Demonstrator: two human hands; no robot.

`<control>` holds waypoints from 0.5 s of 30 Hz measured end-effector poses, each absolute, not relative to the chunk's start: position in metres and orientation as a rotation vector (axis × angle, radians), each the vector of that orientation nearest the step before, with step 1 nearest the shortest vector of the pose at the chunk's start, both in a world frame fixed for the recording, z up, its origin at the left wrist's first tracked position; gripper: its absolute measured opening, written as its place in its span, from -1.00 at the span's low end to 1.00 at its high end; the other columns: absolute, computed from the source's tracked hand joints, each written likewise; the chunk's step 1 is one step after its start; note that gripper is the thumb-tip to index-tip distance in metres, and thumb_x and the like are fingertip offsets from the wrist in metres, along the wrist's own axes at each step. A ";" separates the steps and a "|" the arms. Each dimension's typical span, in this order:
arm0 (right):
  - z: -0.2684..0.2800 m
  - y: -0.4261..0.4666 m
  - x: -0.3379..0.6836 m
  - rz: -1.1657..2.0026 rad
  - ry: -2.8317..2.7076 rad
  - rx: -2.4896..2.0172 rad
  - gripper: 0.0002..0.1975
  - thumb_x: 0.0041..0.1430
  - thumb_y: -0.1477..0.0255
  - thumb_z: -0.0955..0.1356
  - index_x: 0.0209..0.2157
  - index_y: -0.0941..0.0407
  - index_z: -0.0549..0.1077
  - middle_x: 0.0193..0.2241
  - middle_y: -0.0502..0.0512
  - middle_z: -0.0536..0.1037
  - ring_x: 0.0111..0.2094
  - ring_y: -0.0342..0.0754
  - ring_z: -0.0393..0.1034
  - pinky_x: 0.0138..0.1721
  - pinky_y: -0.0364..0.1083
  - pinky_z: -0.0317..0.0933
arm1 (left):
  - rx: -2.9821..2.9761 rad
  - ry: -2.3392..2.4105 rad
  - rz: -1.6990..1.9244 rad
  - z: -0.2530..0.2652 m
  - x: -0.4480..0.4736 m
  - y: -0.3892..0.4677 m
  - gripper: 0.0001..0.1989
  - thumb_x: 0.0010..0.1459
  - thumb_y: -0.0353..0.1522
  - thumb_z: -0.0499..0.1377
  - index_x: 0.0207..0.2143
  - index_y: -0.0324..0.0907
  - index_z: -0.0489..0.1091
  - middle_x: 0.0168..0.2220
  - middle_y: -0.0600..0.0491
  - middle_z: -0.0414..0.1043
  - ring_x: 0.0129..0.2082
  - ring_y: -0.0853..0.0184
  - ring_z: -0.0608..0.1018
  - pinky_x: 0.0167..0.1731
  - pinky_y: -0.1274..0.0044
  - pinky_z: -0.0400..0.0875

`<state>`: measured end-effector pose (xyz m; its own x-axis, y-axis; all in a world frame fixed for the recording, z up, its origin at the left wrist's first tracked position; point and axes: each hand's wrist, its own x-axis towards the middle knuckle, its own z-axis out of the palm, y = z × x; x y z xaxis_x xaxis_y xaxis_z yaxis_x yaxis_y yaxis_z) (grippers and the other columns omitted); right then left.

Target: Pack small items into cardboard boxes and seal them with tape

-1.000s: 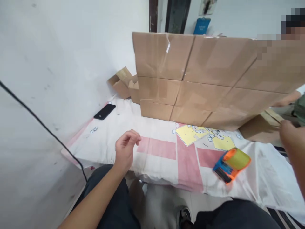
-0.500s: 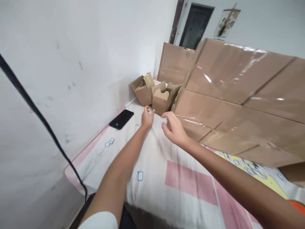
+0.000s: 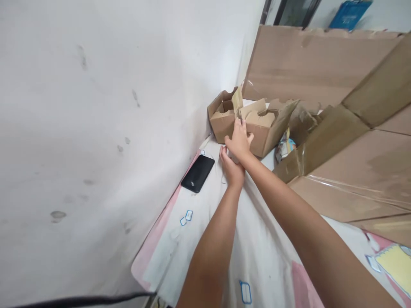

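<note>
Cloth, carton, blurred lettering on blue item

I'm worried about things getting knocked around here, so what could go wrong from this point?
The phone lies close to the left hand, so a sideways sweep might push it.
The right hand is in front of two small open boxes, close together; nudging the right-hand box could shift the left-hand box too.
The hands overlap in this view, so they may get in each other's way.
</note>
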<state>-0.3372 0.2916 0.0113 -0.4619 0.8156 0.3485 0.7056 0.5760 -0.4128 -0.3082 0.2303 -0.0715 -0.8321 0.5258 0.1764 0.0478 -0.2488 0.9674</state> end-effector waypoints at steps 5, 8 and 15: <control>0.011 0.300 -0.320 0.133 -2.327 -1.431 -0.18 0.10 0.46 0.26 0.39 0.30 -0.01 0.41 0.37 0.06 0.49 0.14 -0.40 0.32 0.49 -0.29 | 0.469 1.882 2.026 -0.069 -0.330 0.234 -0.42 0.18 -0.48 0.16 0.24 -0.21 0.12 0.30 -0.28 0.18 0.32 0.12 0.32 0.21 0.36 0.31; 0.002 0.301 -0.296 0.115 -2.271 -1.537 -0.19 0.05 0.48 0.28 0.36 0.25 0.07 0.39 0.35 0.11 0.49 0.13 -0.50 0.31 0.52 -0.32 | 0.437 1.926 1.973 -0.070 -0.336 0.235 -0.44 0.12 -0.51 0.17 0.18 -0.26 0.18 0.25 -0.32 0.23 0.25 0.05 0.40 0.22 0.32 0.28; -0.037 0.290 -0.293 0.310 -2.003 -1.471 -0.20 0.06 0.44 0.27 0.37 0.21 0.10 0.44 0.27 0.02 0.43 0.36 -0.21 0.28 0.48 -0.10 | 0.548 1.993 1.967 -0.071 -0.332 0.236 -0.53 0.14 -0.49 0.15 0.12 -0.21 0.23 0.20 -0.24 0.30 0.10 0.15 0.52 0.16 0.37 0.35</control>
